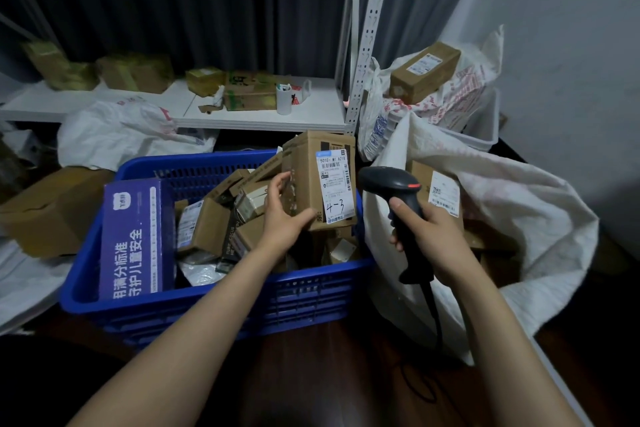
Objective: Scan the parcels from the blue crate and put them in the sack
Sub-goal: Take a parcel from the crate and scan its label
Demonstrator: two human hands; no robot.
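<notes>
Two bare forearms reached forward from the bottom edge over a dark floor. The right hand (431,236) was wrapped around the grip of a black barcode scanner (398,205), fingers fully curled, thumb on the front; its cable (437,319) hung down toward the floor. The scanner head pointed left at the label (335,184) of a cardboard box (320,177), marked "4-3" by hand. The left hand (282,213) held this box upright over the right rim of the blue crate (214,309), thumb under the lower edge, fingers spread on the side face. The crate held more small boxes and one purple box (136,236) standing at its left. Just right of the crate lay the open white sack (540,219), with labelled boxes inside. Behind stood a white shelf (263,118) bearing cartons and a white cup (284,97).
</notes>
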